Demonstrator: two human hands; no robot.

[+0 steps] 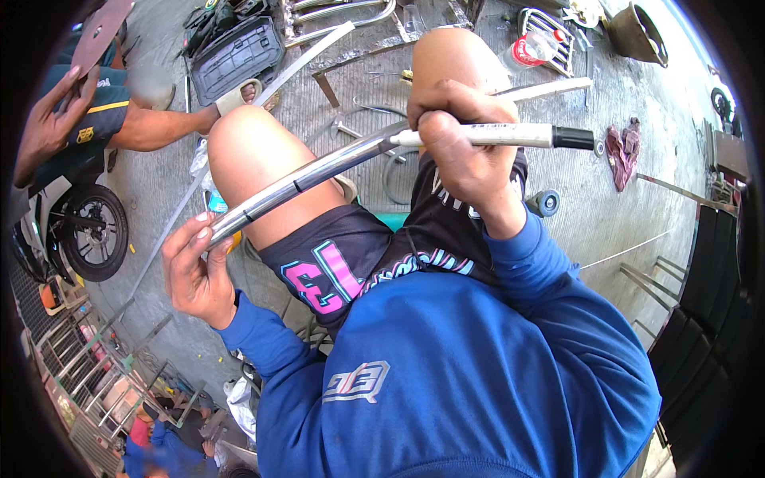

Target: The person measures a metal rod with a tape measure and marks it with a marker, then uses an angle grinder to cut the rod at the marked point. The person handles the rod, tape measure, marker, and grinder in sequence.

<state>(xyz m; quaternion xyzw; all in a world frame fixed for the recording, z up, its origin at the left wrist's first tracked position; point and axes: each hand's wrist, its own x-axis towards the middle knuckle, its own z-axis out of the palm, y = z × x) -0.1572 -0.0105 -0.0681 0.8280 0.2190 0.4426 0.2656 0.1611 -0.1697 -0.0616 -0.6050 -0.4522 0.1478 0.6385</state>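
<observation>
A shiny metal tube (319, 171) slants across above my thighs, with short dark marks on its surface. My left hand (199, 267) is closed on its lower left end, thumb and fingertips around it. In my right hand (470, 143) is a white marker (530, 135) with a black end pointing right. The marker's pointed end meets the tube just left of my fingers. Behind my right hand a pale bar (550, 89) sticks out to the right; whether it is the same tube is hidden by the hand.
On the grey concrete floor are an open black tool case (237, 60), a bottle with a red label (532, 49), a red-brown rag (623, 155) and a bucket (637, 36). At left, another person's hand (60, 111) holds a reddish disc (102, 33) near a motorcycle wheel (94, 233).
</observation>
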